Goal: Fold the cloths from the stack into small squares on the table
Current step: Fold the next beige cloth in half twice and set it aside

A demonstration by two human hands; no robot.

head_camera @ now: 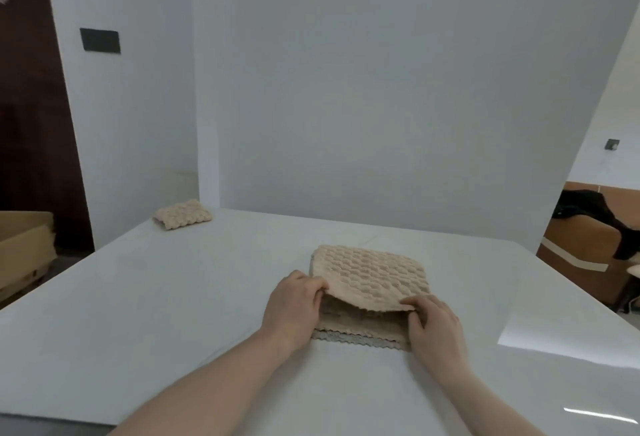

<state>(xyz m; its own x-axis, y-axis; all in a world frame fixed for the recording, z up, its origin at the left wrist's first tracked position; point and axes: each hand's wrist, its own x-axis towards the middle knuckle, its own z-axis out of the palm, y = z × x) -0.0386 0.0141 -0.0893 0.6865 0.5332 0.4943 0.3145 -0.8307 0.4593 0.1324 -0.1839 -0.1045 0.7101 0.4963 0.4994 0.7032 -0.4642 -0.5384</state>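
Beige top cloth of the stack is pinched at its near edge by left grip and right grip, lifted off the white counter; a folded cloth lies far left.

both bare hands pinch the near edge of the top cloth

the left hand comes in from the lower left on a bare forearm, palm down, fingers curled over the cloth's near left corner with the thumb tucked beneath. the right hand reaches in from the lower right, knuckles up, thumb lying along the top of the lifted edge and fingers folded under it. the wrists are level and well apart, one at each near corner.
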